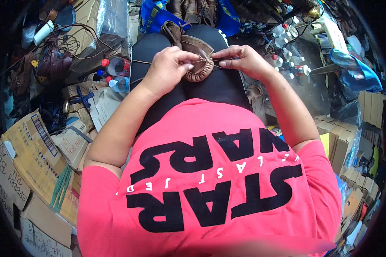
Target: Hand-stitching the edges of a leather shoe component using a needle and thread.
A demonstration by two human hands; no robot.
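A brown leather moccasin upper (198, 47) rests across my thighs, its puckered, stitched toe toward me. Fine thread crosses the seam at the toe between my two hands. My left hand (169, 66) is closed in a pinch at the left side of the seam, thumb and forefinger together on the thread. Opposite it, my right hand (242, 62) pinches the thread at the right side, its thumb and forefinger almost touching the leather. A strand trails out past my left hand. Whether a needle is between the fingers is too small to tell.
Beyond my knees, a blue bag (153, 17) holds several brown leather pieces (191, 10). Bottles with red caps (120, 83) stand at the left, near cardboard boxes (38, 150). More small bottles (302, 70) and a blue plastic sheet (356, 70) lie at the right.
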